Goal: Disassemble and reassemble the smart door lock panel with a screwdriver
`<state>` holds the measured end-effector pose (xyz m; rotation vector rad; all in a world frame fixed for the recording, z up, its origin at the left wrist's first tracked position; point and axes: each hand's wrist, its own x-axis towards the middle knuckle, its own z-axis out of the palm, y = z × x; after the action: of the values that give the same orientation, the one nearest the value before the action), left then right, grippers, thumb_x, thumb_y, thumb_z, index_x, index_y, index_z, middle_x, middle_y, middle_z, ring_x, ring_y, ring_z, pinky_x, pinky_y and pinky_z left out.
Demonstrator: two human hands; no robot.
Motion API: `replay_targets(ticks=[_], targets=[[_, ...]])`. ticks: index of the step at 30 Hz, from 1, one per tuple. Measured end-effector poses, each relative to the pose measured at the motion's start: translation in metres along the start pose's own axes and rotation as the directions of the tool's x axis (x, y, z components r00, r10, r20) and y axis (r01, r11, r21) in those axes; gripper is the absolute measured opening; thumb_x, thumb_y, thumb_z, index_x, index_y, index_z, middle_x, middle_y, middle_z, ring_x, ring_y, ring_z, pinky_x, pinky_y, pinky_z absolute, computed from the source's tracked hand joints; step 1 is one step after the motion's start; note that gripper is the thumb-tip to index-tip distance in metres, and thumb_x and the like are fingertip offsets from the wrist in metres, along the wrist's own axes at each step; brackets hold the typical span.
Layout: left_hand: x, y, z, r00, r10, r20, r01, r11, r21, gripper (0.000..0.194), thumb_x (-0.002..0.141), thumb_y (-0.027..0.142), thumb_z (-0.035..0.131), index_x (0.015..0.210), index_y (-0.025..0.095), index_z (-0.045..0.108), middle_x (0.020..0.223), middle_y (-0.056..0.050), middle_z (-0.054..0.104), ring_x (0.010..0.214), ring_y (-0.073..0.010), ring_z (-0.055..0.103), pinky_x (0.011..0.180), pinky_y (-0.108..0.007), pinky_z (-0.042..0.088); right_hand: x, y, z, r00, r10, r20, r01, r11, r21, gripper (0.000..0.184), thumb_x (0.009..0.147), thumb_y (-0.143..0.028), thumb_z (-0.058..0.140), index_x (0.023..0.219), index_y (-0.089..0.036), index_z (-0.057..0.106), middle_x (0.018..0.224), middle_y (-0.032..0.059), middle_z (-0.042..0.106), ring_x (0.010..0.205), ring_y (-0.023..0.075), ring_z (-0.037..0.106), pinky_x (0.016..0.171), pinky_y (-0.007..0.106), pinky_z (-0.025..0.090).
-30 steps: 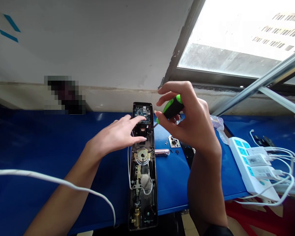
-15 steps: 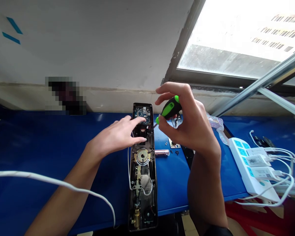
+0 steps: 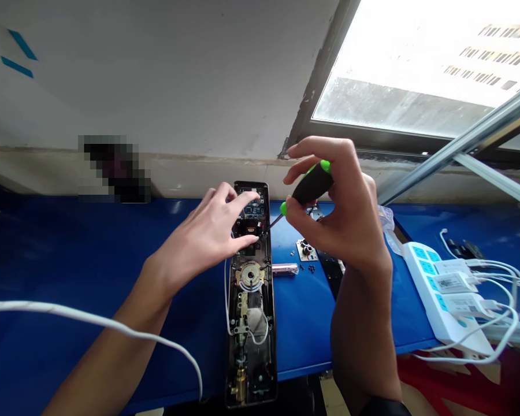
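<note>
A long black lock housing (image 3: pixel 265 358) lies open on the blue table, showing a round metal hub (image 3: pixel 251 276), brass parts and a white wire. At its far end sits a blue circuit board (image 3: pixel 255 211). My left hand (image 3: pixel 214 222) rests over that end, thumb and index finger spread apart around a small black module (image 3: pixel 251 230). In my right hand (image 3: pixel 346 208) is a green and black screwdriver (image 3: pixel 311 186), tilted, its shaft reaching down to the housing's right side. Whether its tip sits in a screw is too small to tell.
Right of the housing lie a pink and silver cylinder (image 3: pixel 286 269), several small dark screws (image 3: pixel 311 268) and a small square plate with a black part (image 3: pixel 307 250). A white power strip (image 3: pixel 433 289) with plugged-in adapters stands at the right. A white cable (image 3: pixel 125 326) crosses the left foreground.
The screwdriver and my right hand have shifted slightly up and right. My left hand has lifted a little, its index finger moving farther up the circuit board.
</note>
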<state>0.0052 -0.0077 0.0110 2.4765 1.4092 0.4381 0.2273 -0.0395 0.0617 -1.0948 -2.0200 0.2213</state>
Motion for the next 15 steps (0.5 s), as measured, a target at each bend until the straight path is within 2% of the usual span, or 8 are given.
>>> replay_targets(ticks=[2, 5, 8, 11, 15], targets=[[0.003, 0.004, 0.002, 0.998, 0.061, -0.005, -0.061, 0.998, -0.012, 0.064, 0.090, 0.050, 0.073, 0.147, 0.028, 0.055, 0.128, -0.008, 0.057, 0.119, -0.0289, 0.058, 0.099, -0.041, 0.052, -0.001, -0.001, 0.000, 0.998, 0.005, -0.062, -0.002, 0.999, 0.051, 0.059, 0.077, -0.009, 0.067, 0.125, -0.039, 0.050, 0.104, -0.0003, 0.068, 0.087, 0.0239, 0.070, 0.074, 0.043, 0.059], [0.007, 0.010, 0.005, 0.993, 0.113, 0.037, -0.111, 0.992, -0.060, 0.043, 0.093, 0.043, 0.072, 0.131, 0.022, 0.068, 0.117, -0.007, 0.065, 0.113, -0.0263, 0.060, 0.093, -0.038, 0.052, -0.001, -0.003, 0.000, 0.982, -0.017, -0.190, 0.045, 0.988, 0.144, 0.051, 0.075, -0.010, 0.068, 0.117, -0.035, 0.053, 0.095, -0.0008, 0.067, 0.095, 0.0259, 0.072, 0.071, 0.042, 0.058], [0.011, 0.014, 0.007, 0.990, 0.118, 0.076, -0.108, 0.986, -0.125, 0.017, 0.097, 0.033, 0.067, 0.102, 0.019, 0.074, 0.097, -0.004, 0.069, 0.089, -0.0192, 0.063, 0.077, -0.032, 0.049, 0.000, -0.005, 0.000, 0.961, -0.049, -0.272, 0.091, 0.985, 0.145, 0.046, 0.073, -0.013, 0.069, 0.111, -0.033, 0.052, 0.088, -0.0010, 0.066, 0.091, 0.0265, 0.074, 0.073, 0.043, 0.059], [0.013, 0.018, 0.006, 0.988, 0.095, 0.118, -0.073, 0.980, -0.183, 0.026, 0.099, 0.027, 0.062, 0.076, 0.017, 0.068, 0.070, 0.001, 0.060, 0.061, -0.0116, 0.050, 0.059, -0.028, 0.037, 0.001, -0.005, -0.004, 0.958, -0.060, -0.280, 0.093, 0.990, 0.105, 0.044, 0.075, -0.016, 0.068, 0.111, -0.033, 0.050, 0.091, 0.0000, 0.067, 0.091, 0.0262, 0.074, 0.073, 0.043, 0.059], [0.013, 0.019, 0.005, 0.989, 0.067, 0.129, -0.038, 0.977, -0.211, 0.028, 0.098, 0.026, 0.063, 0.072, 0.017, 0.068, 0.061, 0.002, 0.055, 0.055, -0.0098, 0.042, 0.055, -0.028, 0.031, 0.002, -0.003, -0.009, 0.971, -0.100, -0.219, 0.121, 0.989, 0.083, 0.048, 0.073, -0.011, 0.069, 0.110, -0.033, 0.047, 0.094, 0.0011, 0.066, 0.092, 0.0254, 0.074, 0.068, 0.041, 0.059]])
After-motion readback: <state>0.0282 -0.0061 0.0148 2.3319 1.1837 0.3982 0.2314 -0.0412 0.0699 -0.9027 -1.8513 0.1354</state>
